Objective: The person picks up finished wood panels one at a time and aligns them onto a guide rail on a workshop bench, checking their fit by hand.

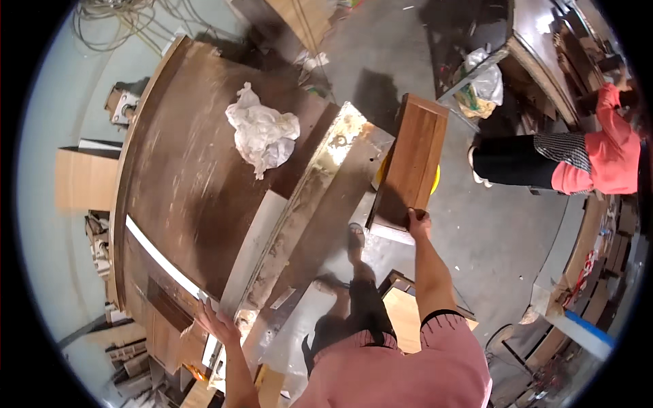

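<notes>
On the near edge of a long brown wooden board (pixel 408 163), my right hand (pixel 420 222) is closed, thumb on top. The board looks reddish-brown, with a pale near end, and lies over a yellow round thing (pixel 436 180) mostly hidden beneath it. To the left, my left hand (pixel 219 325) is open with fingers stretched out. It is beside the near end of a thin white strip (pixel 163 255) on the large brown worktable (pixel 183 149); whether it touches the strip I cannot tell. A crumpled white plastic bag (pixel 262 129) rests on that table.
A worn metal-topped beam (pixel 299 197) runs along the table's right side, between my hands. A person in a coral top (pixel 598 163) works at the right. Another bag (pixel 483 85) sits by a bench at upper right. Wood pieces (pixel 132 367) pile up at lower left.
</notes>
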Demonstrator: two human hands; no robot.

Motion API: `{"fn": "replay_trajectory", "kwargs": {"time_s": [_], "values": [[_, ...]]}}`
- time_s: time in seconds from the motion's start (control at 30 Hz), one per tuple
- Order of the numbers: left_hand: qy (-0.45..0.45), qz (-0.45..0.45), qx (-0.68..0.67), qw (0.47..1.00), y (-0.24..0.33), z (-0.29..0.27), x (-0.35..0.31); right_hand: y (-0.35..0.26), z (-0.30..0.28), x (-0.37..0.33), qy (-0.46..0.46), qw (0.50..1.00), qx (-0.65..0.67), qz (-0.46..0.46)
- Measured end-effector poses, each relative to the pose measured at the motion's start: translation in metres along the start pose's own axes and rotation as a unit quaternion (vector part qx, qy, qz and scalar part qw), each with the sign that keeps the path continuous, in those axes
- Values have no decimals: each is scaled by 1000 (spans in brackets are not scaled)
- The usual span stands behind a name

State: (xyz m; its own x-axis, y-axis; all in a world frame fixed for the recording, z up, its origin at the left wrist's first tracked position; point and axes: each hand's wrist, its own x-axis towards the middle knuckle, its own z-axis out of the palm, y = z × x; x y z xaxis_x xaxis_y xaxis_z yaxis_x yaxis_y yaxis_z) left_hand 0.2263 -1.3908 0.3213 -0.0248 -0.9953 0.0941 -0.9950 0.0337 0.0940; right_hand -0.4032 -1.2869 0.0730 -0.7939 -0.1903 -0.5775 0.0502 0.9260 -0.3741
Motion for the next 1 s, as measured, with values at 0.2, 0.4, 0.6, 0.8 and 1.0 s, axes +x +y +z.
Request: {"fn": "replay_trajectory", "kwargs": {"time_s": [0.2, 0.4, 0.6, 0.8, 1.0], "values": [[-21, -24, -12, 999, -2, -1, 4, 41, -41, -15, -9, 963, 266, -42], [-5, -35, -93, 995, 7, -7, 15, 53, -83, -89, 52, 968, 208, -133], [-8, -56, -127, 990, -3, -15, -3, 48, -101, -196, 70, 919, 267, -281], [-17, -66, -171, 983, -4, -23, 0, -26, -133, -304, -64, 841, 359, -400], [-54, -69, -209, 974, -7, -22, 5, -163, -104, -384, -163, 829, 248, -475]]}}
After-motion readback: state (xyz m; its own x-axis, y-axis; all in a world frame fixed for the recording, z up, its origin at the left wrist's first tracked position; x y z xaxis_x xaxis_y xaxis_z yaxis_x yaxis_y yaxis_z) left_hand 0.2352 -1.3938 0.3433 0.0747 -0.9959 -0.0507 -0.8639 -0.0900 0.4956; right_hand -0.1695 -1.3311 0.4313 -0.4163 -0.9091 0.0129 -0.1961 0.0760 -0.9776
